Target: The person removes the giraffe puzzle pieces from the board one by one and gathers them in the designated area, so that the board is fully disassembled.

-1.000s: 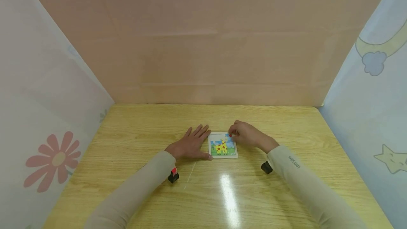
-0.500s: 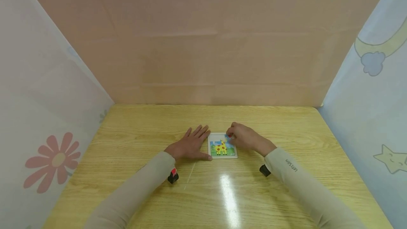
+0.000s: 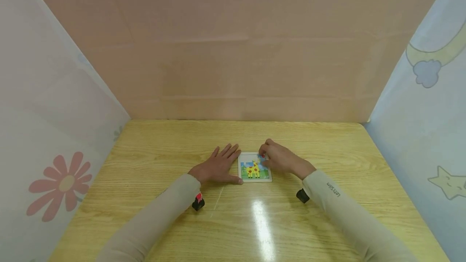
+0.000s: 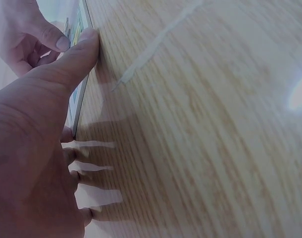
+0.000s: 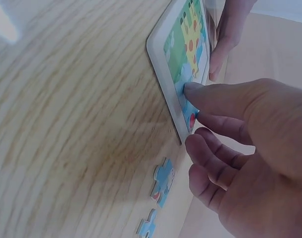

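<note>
A square giraffe jigsaw puzzle (image 3: 253,170) in a white frame lies on the table, with a bare white area at its upper left. My left hand (image 3: 220,166) rests flat beside it, fingers spread, the thumb at the frame's lower left corner and the index fingertip by the upper left edge. At the upper right corner, my right hand (image 3: 282,157) pinches a blue puzzle piece (image 5: 191,120) with a red spot between thumb and index finger, down at the picture's surface. The other right fingers are curled beyond the frame's edge. Fingers partly cover this piece.
Two loose blue puzzle pieces, a nearer one (image 5: 163,182) and another (image 5: 147,225), lie on the wooden table (image 3: 174,229) beside the frame, under my right hand. A brown panel (image 3: 233,51) stands behind the table, with patterned white sheets at both sides.
My right hand has shifted slightly left, further over the puzzle's upper right corner, with the red-spotted piece at its fingertips. The left hand stays in place.
</note>
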`<control>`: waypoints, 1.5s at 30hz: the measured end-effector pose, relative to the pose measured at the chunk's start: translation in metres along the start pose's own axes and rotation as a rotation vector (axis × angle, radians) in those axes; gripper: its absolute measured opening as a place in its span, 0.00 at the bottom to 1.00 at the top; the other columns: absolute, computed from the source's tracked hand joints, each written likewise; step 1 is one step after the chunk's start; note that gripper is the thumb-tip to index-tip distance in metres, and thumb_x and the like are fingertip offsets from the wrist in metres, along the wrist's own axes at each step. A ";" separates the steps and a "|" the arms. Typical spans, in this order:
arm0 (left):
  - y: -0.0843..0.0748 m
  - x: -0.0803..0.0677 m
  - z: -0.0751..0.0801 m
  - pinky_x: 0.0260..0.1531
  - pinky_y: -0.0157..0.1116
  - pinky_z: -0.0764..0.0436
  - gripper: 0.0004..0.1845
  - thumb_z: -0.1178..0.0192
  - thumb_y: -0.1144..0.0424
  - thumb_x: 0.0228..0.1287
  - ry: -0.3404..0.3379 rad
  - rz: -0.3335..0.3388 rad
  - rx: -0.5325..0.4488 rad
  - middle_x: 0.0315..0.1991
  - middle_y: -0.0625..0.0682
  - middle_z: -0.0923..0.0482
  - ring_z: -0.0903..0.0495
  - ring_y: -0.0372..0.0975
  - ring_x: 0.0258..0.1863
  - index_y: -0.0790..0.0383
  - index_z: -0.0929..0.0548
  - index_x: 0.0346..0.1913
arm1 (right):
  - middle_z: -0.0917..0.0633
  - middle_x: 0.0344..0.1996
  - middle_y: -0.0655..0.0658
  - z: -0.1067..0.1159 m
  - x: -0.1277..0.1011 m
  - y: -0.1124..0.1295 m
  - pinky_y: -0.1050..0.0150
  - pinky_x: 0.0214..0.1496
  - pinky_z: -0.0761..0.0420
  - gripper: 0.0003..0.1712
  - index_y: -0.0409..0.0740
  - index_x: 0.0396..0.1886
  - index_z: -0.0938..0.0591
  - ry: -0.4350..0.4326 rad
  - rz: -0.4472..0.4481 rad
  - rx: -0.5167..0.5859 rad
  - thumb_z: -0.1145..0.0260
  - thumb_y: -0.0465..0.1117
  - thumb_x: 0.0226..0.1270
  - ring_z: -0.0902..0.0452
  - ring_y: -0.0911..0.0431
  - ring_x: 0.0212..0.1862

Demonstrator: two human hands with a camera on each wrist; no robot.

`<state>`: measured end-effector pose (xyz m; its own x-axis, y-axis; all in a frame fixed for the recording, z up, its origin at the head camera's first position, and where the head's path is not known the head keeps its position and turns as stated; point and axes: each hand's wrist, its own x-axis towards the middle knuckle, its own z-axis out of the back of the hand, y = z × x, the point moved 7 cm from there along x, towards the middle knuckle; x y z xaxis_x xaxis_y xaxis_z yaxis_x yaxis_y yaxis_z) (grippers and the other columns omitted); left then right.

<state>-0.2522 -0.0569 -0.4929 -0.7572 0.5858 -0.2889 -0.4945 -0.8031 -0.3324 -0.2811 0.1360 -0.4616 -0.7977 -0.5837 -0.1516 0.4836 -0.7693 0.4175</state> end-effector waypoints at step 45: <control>0.002 0.001 -0.001 0.87 0.61 0.59 0.59 0.41 0.26 0.69 -0.004 -0.003 0.008 0.91 0.51 0.66 0.66 0.50 0.90 0.54 0.55 0.89 | 0.12 0.46 0.39 0.036 -0.020 -0.034 0.64 0.39 0.18 0.17 0.32 0.61 0.16 -0.031 0.021 0.217 0.41 0.37 0.84 0.18 0.55 0.37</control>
<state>-0.2531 -0.0579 -0.4949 -0.7575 0.5876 -0.2844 -0.5000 -0.8023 -0.3260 -0.2946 0.1831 -0.4410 -0.8005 -0.5883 -0.1142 0.4141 -0.6808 0.6043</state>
